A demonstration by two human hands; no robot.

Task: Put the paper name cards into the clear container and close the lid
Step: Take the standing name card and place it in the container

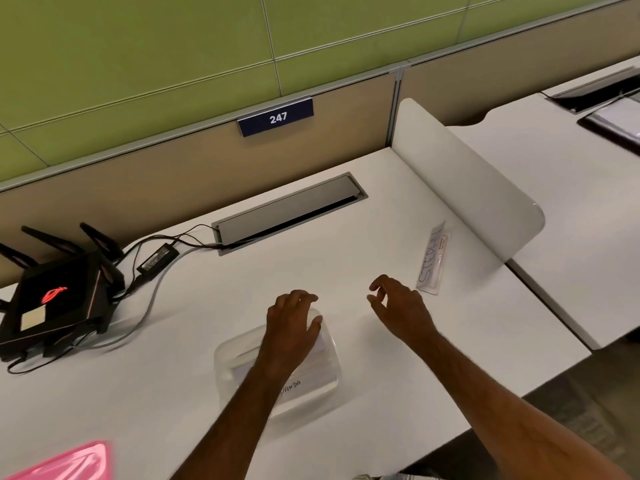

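A clear container (239, 362) sits on the white desk near its front edge, with paper name cards (304, 384) inside, one lettered "PANDA". My left hand (292, 327) rests over the container's far end, fingers curled on its rim. My right hand (398, 306) hovers to the right of the container with fingers apart and nothing in it. Another name card (433, 259), lettered "STEPHAN", lies flat on the desk just right of that hand. A pink lid (69, 462) lies at the bottom left corner.
A black router (55, 299) with antennas, a power brick (157, 258) and cables occupy the left of the desk (346, 244). A cable hatch (291, 209) is set into the back. A white divider (464, 181) stands at the right edge.
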